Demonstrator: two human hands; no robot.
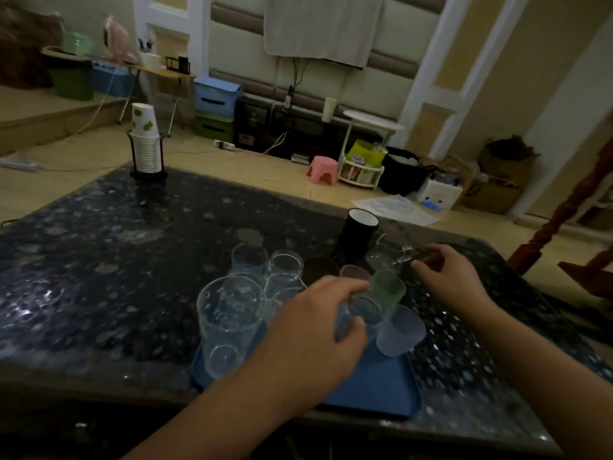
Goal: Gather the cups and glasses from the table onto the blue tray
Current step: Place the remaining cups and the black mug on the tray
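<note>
Blurred glass (360, 313) half-hidden in gripping left hand (318, 323); right hand (451, 277) pinches pitcher (386, 257).

Blue tray (374, 383) at the dark table's near edge, crowded with upright glassware — tall clear glass (229, 322) at its left, smaller clear tumblers (284, 265) behind, frosted green cup (388, 288), frosted blue cup (400, 330) tilted at the right, black mug (358, 234) and clear pitcher (386, 257) beyond — still on the table.

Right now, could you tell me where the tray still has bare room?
The blue tray is bare along its near edge, below the left hand and the frosted blue cup. Its far half is crowded with glasses.
</note>
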